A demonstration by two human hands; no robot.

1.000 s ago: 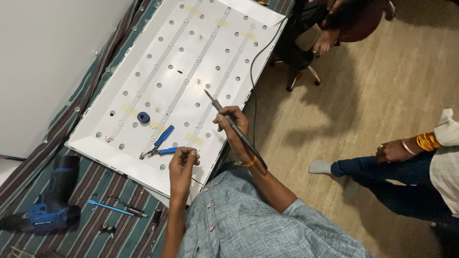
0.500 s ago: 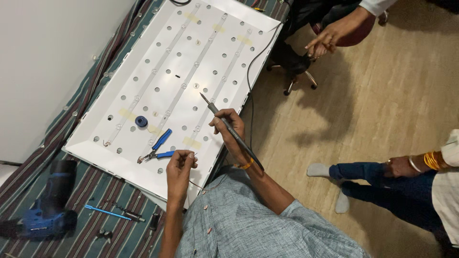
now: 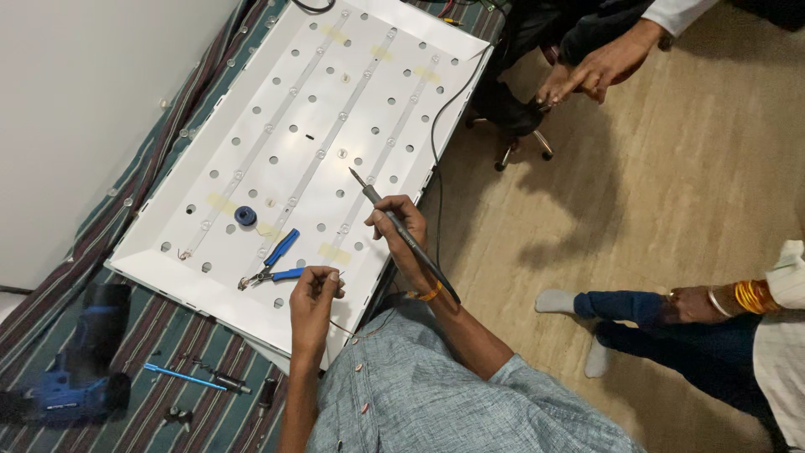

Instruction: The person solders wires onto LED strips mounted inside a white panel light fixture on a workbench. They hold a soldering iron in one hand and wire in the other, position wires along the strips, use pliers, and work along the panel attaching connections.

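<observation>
Your right hand [image 3: 401, 228] grips the slim black soldering iron [image 3: 402, 231] pen-style over the white perforated panel [image 3: 277, 126]; your left hand [image 3: 314, 289] pinches thin wire [image 3: 338, 273] for feeding.

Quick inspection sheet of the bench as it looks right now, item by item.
Surface: white backlight panel with rows of holes and LED strips, lying on a striped cloth.
Job's things: soldering iron in the right hand, tip over the panel; thin wire pinched in the left hand.
Clutter: blue-handled pliers and a small blue roll on the panel; blue cordless drill and blue screwdriver on the cloth.
Hands: both closed on their items.
Cables: black cable along the panel's right edge.
Surroundings: wooden floor; two other people's hands, one pointing, one with bangles.
</observation>
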